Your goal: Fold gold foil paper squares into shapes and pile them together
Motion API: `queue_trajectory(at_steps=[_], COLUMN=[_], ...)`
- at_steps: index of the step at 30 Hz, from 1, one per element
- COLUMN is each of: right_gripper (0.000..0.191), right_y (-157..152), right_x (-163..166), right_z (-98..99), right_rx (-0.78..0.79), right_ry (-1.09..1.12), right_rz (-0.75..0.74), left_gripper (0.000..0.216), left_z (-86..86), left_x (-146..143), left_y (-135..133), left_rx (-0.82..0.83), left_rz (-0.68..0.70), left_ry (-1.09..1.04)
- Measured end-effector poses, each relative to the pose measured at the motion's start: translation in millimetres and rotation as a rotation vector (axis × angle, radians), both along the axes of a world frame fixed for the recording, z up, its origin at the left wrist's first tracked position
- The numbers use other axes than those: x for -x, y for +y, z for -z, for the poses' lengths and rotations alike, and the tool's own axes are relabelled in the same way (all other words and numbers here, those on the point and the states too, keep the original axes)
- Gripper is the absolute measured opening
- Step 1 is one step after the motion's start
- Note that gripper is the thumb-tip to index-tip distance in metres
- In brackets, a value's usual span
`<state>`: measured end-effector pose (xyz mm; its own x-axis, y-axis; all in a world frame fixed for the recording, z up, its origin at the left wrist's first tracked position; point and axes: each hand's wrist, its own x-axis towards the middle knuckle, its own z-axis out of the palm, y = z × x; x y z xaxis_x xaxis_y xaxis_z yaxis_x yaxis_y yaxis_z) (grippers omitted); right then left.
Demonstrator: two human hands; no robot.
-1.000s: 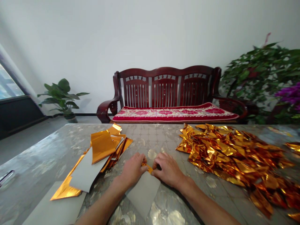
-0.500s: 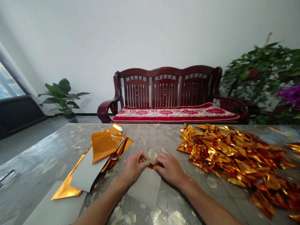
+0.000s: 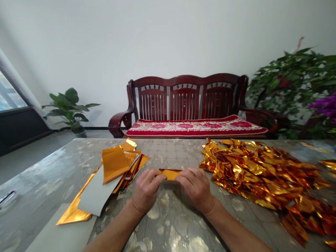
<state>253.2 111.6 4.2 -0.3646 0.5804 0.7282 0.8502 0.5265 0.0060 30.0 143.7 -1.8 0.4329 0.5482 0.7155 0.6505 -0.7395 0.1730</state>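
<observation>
A gold foil strip [image 3: 170, 174] is being pinched between the left hand [image 3: 146, 189] and the right hand [image 3: 195, 187], the fingers of both being curled over its near edge while the thumbs are hidden beneath, so the strip is being held at the tabletop's centre, just above the marbled tabletop [image 3: 170, 227]. Compared with a second ago, the grey back of the sheet, which was being seen spread toward 6 o'clock below the hands, is no longer being shown; only a narrow gold band is being presented between the fingertips, which is being read as the sheet having been rolled or folded up on itself into a slim strip, so the folding is being judged to be well along for this piece. The hands are also being seen slightly farther toward 12 o'clock than before. The strip is lying directly between the two hands, its left end being covered by the left fingers and its right end by the right fingers. At 10 o'clock from the hands a stack of flat foil sheets [image 3: 115, 164] is lying, some being turned grey side up, and at 3 o'clock a heap of folded pieces [image 3: 262, 175] is being spread across the tabletop, well apart from the hands.
</observation>
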Motion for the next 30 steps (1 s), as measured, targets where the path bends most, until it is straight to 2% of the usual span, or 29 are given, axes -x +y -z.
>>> queue_trajectory(at_steps=[2, 5, 8, 12, 18, 24, 30], right_gripper=[0.024, 0.026, 0.026, 0.025, 0.015, 0.015, 0.019], right_y=[0.3, -0.8, 0.2, 7.0, 14.9, 16.1, 18.8], right_x=[-1.6, -4.1, -4.0, -0.5, 0.2, -3.4, -2.8], right_z=[2.0, 3.6, 4.0, 4.6, 9.9, 11.1, 11.5], right_rx=[0.032, -0.006, 0.032, 0.145, 0.296, 0.42, 0.482], right_ry=[-0.014, -0.011, -0.004, -0.051, -0.198, -0.091, 0.006], right_rz=[-0.015, -0.058, -0.028, 0.021, 0.008, -0.031, 0.019], left_gripper=[0.028, 0.029, 0.028, 0.028, 0.024, 0.022, 0.026], left_z=[0.4, -0.5, -0.7, 1.9, 4.8, 4.4, 4.3], left_x=[1.2, 3.0, 2.3, -2.0, -4.2, -2.3, -5.7], left_y=[-1.2, -3.1, -2.3, 2.1, 3.8, 6.1, 8.2], left_rx=[0.001, -0.058, -0.049, 0.082, 0.234, 0.486, 0.576], left_rz=[-0.015, 0.009, -0.021, -0.047, -0.058, -0.042, -0.119], left_ry=[0.028, 0.024, 0.052, 0.163, 0.371, 0.288, 0.194])
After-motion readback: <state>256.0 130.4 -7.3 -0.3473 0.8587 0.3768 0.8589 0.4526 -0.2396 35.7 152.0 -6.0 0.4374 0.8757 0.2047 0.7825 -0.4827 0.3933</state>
